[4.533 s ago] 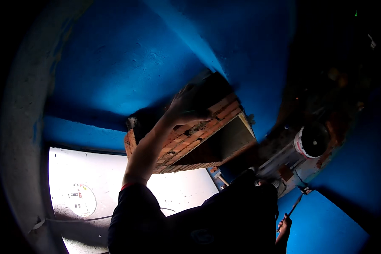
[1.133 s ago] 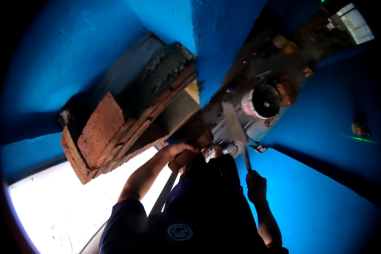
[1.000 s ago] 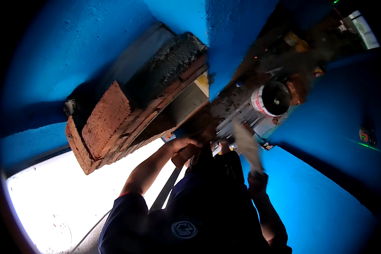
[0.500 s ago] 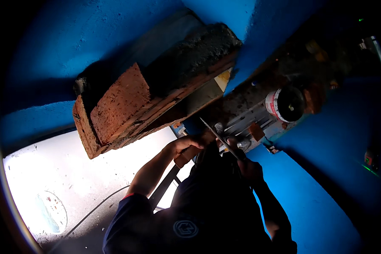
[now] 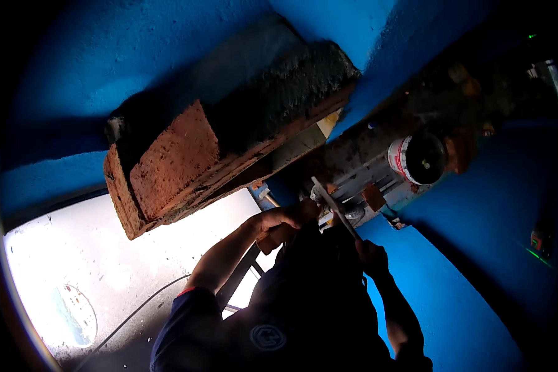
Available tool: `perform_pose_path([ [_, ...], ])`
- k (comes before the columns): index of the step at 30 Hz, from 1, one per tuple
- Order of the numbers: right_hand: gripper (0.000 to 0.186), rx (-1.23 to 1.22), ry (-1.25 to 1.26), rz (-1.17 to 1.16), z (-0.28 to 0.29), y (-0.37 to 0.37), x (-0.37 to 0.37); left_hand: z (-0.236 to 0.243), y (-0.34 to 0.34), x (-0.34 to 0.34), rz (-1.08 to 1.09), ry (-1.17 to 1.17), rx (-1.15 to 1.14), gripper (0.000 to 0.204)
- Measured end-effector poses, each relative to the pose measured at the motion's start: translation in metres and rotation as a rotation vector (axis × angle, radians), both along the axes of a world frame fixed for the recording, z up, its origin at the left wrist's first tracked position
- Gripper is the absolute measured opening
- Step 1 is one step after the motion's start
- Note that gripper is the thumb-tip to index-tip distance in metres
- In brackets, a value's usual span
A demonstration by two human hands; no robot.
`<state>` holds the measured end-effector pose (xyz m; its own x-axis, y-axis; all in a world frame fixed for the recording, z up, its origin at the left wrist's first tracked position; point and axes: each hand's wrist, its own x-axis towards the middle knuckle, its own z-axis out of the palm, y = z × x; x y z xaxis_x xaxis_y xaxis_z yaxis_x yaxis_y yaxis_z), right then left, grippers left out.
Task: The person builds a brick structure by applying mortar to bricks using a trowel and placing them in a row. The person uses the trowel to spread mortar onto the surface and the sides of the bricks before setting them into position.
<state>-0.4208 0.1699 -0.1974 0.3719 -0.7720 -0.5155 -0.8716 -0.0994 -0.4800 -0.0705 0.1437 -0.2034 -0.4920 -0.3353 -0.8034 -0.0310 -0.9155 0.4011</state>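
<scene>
My left hand [image 5: 284,217] is closed around a reddish-brown brick [image 5: 273,239], held in front of my chest. Its lower end sticks out below the fingers; the far end is dark and partly hidden. In my right hand [image 5: 372,255], closed and in shadow, is a narrow grey metal-bladed tool [image 5: 333,204], seen nearly edge-on. The blade slants up and left, its tip just beyond the brick and to its right. Whether the two touch, I cannot tell.
Red bricks with dark mortar [image 5: 177,158] jut from the blue wall [image 5: 142,49] at upper left. On a plank platform [image 5: 347,167] to the right stand a white bucket [image 5: 400,159] and a loose brick piece [image 5: 372,197]. A cable [image 5: 136,310] crosses the bright floor at left.
The tool has shifted slightly right and down, its blade angled more steeply. My right hand has dropped slightly. My left hand still grips the brick, which is turned a little.
</scene>
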Motion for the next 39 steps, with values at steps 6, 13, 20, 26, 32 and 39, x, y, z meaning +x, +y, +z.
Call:
perform_pose_path([
  [6,0.04,-0.005,-0.215,-0.074,0.002,0.017,-0.007,-0.005,-0.004,0.002,0.073,0.073,0.027,0.075],
  [13,0.034,0.108,-0.276,-0.303,-0.015,0.043,-0.042,0.058,-0.028,0.005,-0.037,0.12,-0.34,0.118],
  [20,0.032,0.218,-0.469,-0.603,-0.029,0.053,-0.075,0.021,-0.031,-0.011,0.233,0.827,0.151,0.054],
  [26,0.034,0.071,-0.317,-0.584,-0.009,0.044,-0.079,0.029,-0.058,-0.028,-0.029,0.237,-0.302,0.04],
  [32,0.038,0.049,-0.216,-0.405,0.042,0.01,-0.047,-0.002,-0.063,-0.047,-0.443,-0.354,-0.902,0.065],
  [39,0.03,-0.09,-0.098,-0.116,0.048,0.001,-0.011,0.008,-0.061,-0.07,-0.412,-0.861,-0.858,0.066],
])
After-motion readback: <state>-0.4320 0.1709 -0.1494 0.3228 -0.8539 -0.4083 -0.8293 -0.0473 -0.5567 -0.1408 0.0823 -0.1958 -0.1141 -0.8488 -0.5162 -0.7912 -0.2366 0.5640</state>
